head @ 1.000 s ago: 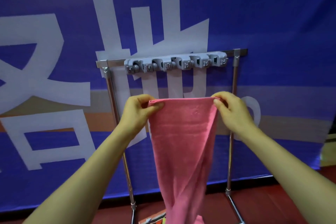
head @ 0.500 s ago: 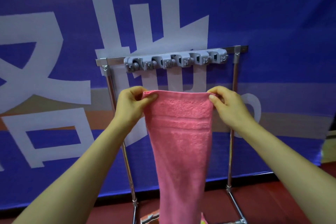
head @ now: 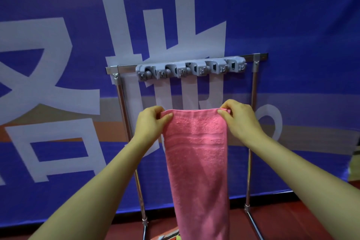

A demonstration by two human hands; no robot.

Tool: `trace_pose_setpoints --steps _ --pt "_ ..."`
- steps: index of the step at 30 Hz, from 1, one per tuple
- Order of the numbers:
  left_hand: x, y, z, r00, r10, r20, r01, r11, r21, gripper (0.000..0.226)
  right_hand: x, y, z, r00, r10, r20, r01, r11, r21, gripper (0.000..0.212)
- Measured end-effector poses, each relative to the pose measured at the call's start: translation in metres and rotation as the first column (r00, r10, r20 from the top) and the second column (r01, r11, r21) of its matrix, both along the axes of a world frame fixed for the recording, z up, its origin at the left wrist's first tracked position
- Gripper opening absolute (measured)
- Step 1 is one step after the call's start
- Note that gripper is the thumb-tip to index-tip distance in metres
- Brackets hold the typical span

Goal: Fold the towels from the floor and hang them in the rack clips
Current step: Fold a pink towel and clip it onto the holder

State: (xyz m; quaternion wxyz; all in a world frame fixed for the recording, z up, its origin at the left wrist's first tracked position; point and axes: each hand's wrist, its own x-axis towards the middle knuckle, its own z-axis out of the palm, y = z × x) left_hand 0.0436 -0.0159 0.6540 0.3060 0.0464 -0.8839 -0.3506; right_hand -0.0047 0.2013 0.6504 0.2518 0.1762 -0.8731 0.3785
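Here both hands, left hand [head: 151, 125] and right hand [head: 240, 121], pinch the pink towel [head: 196, 161] (fingers clamped on its top corners).

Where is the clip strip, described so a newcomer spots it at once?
Before the blue banner stands a chrome rack. Along its top bar, above the pink towel, runs the clip strip. It is the only grey plastic part, a row of blocky clips among shiny tubes.
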Motion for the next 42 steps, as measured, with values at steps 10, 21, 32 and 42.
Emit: trace_pose_setpoints --steps 10,21,32,42 --pt "0.004 0.045 0.025 0.978 -0.203 0.038 0.088 0.579 0.811 0.032 0.005 -0.032 0.012 0.998 -0.062 -0.027 0.056 0.981 -0.184 0.015" --pt "0.012 0.072 0.026 0.951 -0.308 0.006 0.244 0.764 0.598 0.033 0.025 -0.051 0.017 0.999 0.033 0.002 -0.032 0.973 -0.229 0.015" --pt "0.011 0.071 0.032 0.975 -0.216 0.044 0.185 0.909 0.372 0.028 0.034 -0.043 0.022 0.991 0.094 -0.092 -0.114 0.963 -0.244 0.012" --pt "0.015 0.069 0.041 0.952 -0.305 0.032 0.219 0.75 0.625 0.018 0.036 -0.039 0.022 0.97 0.232 -0.072 -0.231 0.973 0.015 0.021"
